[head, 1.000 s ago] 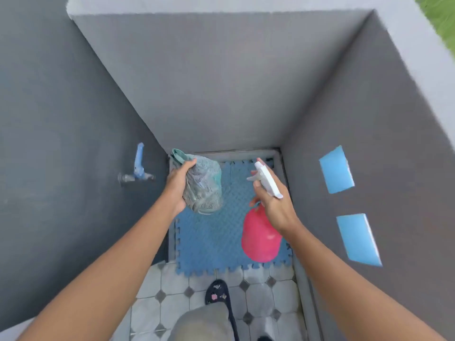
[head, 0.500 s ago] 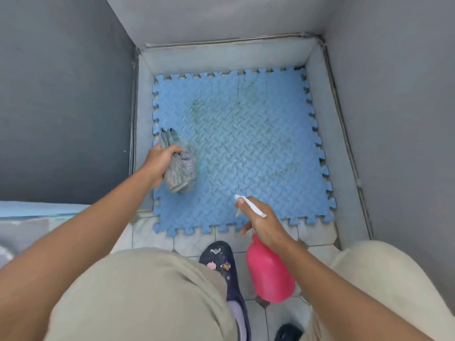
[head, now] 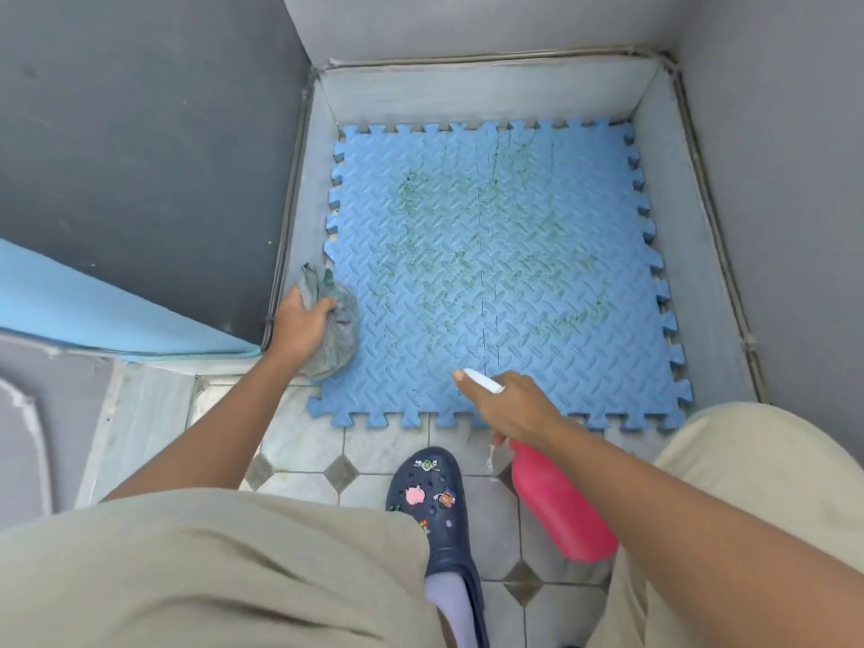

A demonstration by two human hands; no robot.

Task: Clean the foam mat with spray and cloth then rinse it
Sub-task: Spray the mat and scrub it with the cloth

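Observation:
A blue foam mat [head: 495,273] with puzzle edges lies on the floor of a grey corner, marked by greenish dirt stains across its middle. My left hand [head: 299,322] grips a bunched grey-green cloth [head: 339,334] at the mat's left near edge. My right hand [head: 507,404] holds a pink spray bottle [head: 558,502] by its white trigger head, nozzle pointing over the mat's near edge.
Grey walls [head: 140,133] close in on the left, back and right, with a low grey kerb [head: 467,93] round the mat. White floor tiles with grey diamonds [head: 341,470] lie in front. My dark clog [head: 432,502] and beige trouser legs fill the foreground.
The view has dropped from the walls to the mat as I crouched. Both hands came down: the cloth now at the mat's left edge, the bottle low over the near edge.

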